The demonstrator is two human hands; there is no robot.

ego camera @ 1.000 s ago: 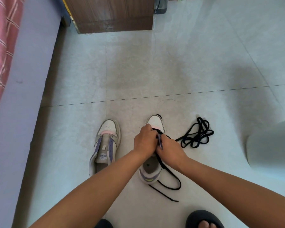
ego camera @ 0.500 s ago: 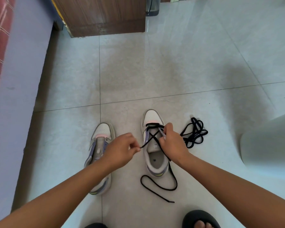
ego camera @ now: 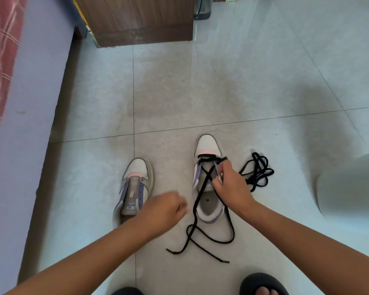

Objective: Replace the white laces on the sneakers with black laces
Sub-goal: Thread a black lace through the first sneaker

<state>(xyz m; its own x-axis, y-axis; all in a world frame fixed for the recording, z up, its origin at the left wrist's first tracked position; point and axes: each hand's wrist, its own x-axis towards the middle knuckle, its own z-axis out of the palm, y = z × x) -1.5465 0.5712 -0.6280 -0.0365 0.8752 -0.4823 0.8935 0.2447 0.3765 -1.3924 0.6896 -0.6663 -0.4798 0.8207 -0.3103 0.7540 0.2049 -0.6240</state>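
Two sneakers sit side by side on the pale tiled floor (ego camera: 222, 81), toes pointing to 12 o'clock. The left sneaker (ego camera: 136, 184) has no lace in it. The right sneaker (ego camera: 207, 179) has a black lace (ego camera: 202, 188) across its top holes, crossing once over the tongue. Both long ends trail off the heel toward 6 o'clock and lie loose on the floor.

The right hand (ego camera: 232, 186) sits on the right sneaker's 3 o'clock side, its fingers curled and pinching the edge by the lace holes. The left hand (ego camera: 164, 209) is blurry, at 9 o'clock from that shoe's heel. Its fingers look curled, but I cannot tell if it holds anything.

A second black lace (ego camera: 258, 171) lies in a bunch at 3 o'clock from the right sneaker.
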